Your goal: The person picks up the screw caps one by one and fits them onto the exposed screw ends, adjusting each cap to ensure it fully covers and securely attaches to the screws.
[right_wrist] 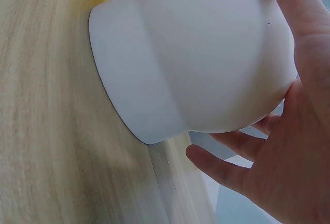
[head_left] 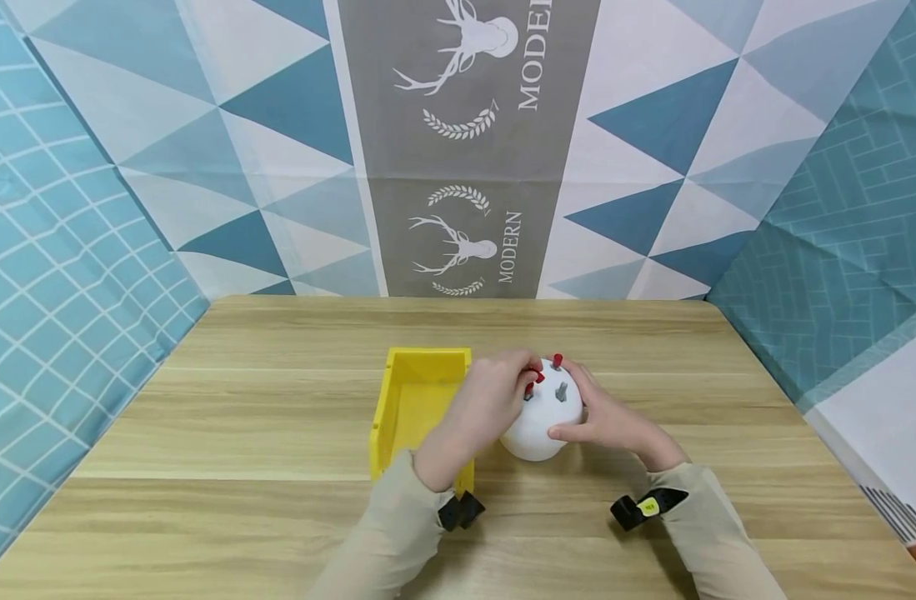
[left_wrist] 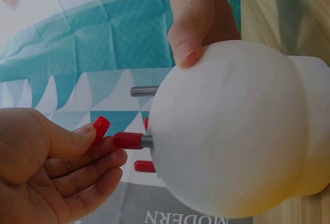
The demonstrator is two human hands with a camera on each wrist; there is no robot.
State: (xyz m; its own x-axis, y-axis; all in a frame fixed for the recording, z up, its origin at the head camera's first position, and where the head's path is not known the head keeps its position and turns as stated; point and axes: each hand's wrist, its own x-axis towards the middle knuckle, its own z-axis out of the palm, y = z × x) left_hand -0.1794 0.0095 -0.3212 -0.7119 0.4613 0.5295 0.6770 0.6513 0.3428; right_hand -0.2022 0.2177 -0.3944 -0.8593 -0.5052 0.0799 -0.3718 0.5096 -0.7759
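Observation:
A white rounded body (head_left: pixel 536 435) on a short cylindrical base stands on the table, with several metal rods sticking out of its top. One rod (left_wrist: pixel 144 91) is bare; others carry red caps, such as the red cap (left_wrist: pixel 145 166) in the left wrist view. My left hand (head_left: pixel 482 402) pinches a loose red cap (left_wrist: pixel 101 127) between thumb and index finger, right beside a capped rod (left_wrist: pixel 127 140). With thumb and fingers spread round its side, my right hand (head_left: pixel 611 423) holds the white body. Part of the top is hidden by the left hand in the head view.
A yellow open bin (head_left: pixel 382 417) stands left of the white body, partly covered by the left forearm. The wooden table (head_left: pixel 240 425) reaches back to a patterned cloth wall (head_left: pixel 465 167). Each wrist wears a black camera (head_left: pixel 628 512).

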